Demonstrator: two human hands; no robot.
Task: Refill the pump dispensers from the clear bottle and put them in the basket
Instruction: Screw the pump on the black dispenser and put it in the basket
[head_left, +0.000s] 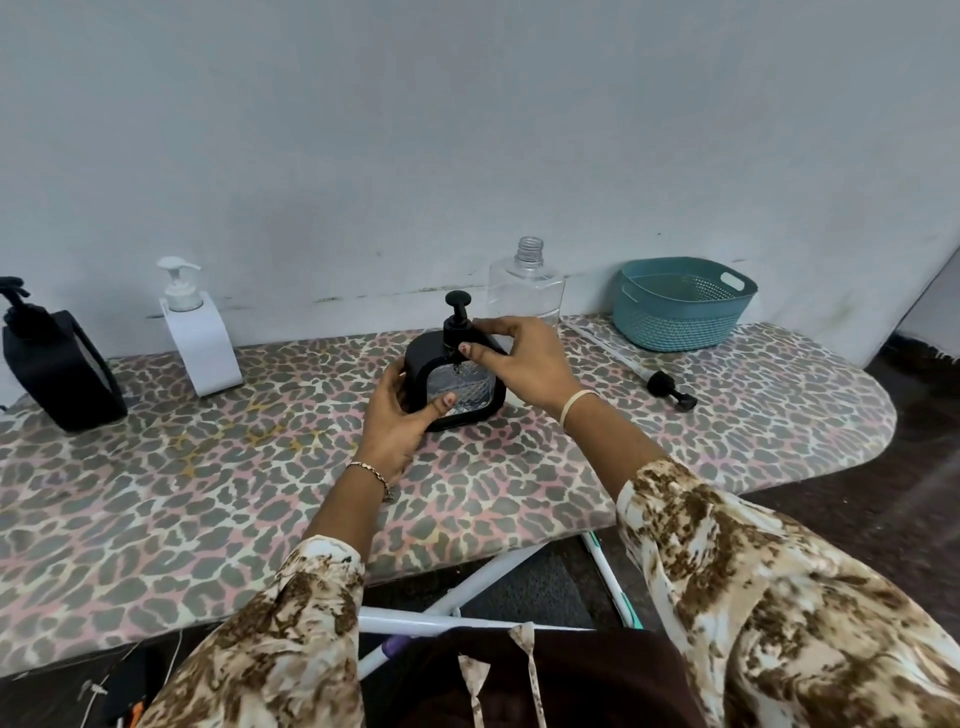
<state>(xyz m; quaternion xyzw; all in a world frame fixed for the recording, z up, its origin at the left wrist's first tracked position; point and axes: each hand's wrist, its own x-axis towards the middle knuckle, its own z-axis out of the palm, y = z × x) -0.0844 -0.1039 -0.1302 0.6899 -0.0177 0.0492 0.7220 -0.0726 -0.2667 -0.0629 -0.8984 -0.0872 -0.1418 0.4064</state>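
While the left hand (397, 421) grips the side of the black dispenser (467, 392) at mid ironing board (208, 493), the right hand (519, 364) pinches its pump collar (457, 328). From it, the uncapped clear bottle (524, 286) stands at 1 o'clock, the basket (680, 312) at 2, a loose pump (667, 388) at 3, a white dispenser (202, 338) at 10 and a second black dispenser (57, 369) at 9.

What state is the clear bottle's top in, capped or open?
Open. The clear bottle stands upright behind the black dispenser, its threaded neck bare, with no cap on it.
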